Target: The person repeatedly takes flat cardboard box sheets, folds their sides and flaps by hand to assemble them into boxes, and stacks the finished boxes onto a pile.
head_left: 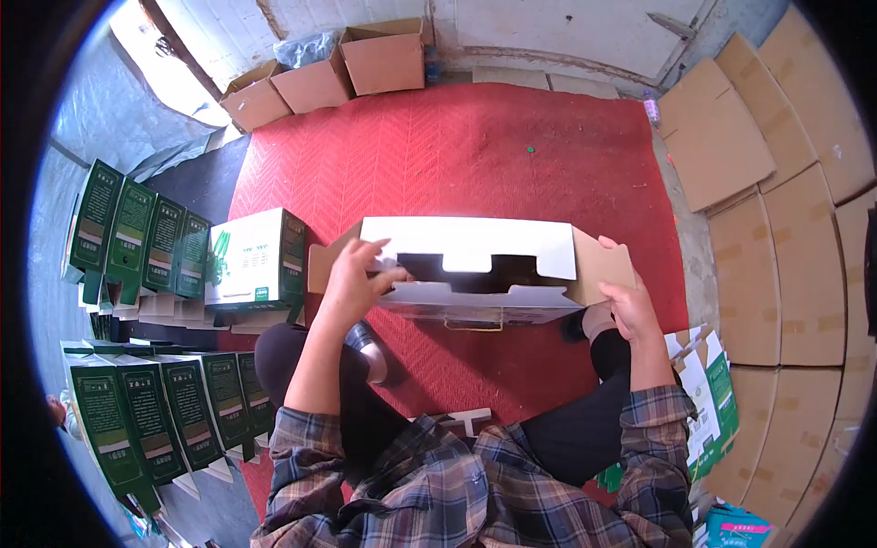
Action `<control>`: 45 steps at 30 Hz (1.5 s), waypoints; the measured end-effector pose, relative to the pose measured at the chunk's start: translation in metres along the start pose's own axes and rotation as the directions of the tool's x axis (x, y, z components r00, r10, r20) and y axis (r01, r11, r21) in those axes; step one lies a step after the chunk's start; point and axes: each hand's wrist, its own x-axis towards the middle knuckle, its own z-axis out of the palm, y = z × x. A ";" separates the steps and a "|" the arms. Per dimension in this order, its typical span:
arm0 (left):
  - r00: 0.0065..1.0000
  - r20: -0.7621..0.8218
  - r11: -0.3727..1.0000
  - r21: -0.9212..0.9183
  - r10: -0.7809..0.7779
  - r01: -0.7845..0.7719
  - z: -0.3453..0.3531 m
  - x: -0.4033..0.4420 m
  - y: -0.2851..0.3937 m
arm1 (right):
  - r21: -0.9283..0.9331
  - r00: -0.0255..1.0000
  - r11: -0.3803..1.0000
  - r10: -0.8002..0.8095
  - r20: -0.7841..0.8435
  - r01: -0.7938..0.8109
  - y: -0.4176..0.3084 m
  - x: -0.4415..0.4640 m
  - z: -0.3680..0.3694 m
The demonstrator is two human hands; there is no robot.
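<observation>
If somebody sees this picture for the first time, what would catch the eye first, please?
Probably the bright red mat covering much of the floor. In the centre, a carton with white flaps also stands out, the left hand near one end and the right hand holding the other. Green printed boxes line the left side; brown cardboard fills the right.

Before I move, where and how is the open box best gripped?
I'd hold the box by its two short ends, one palm from the left and one from the right, below the tan side flaps. Its long side runs from left hand to right hand, so that should balance it. Avoid the white flap: dark gaps show along its notched edge, so it may bend.
</observation>
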 end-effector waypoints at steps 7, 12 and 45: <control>0.936 0.319 0.970 0.142 0.146 -0.200 0.000 -0.017 -0.017 | -0.310 0.988 0.940 -0.155 -0.021 0.141 -0.001 -0.003 0.021; 0.914 0.384 0.964 0.167 0.129 -0.206 0.002 -0.020 -0.021 | -0.513 0.968 0.841 -0.048 0.246 0.173 0.007 0.006 0.019; 0.923 -0.091 0.808 0.520 0.375 -0.277 0.054 -0.024 -0.039 | -0.910 0.987 0.386 -0.113 0.114 0.150 0.021 0.013 0.055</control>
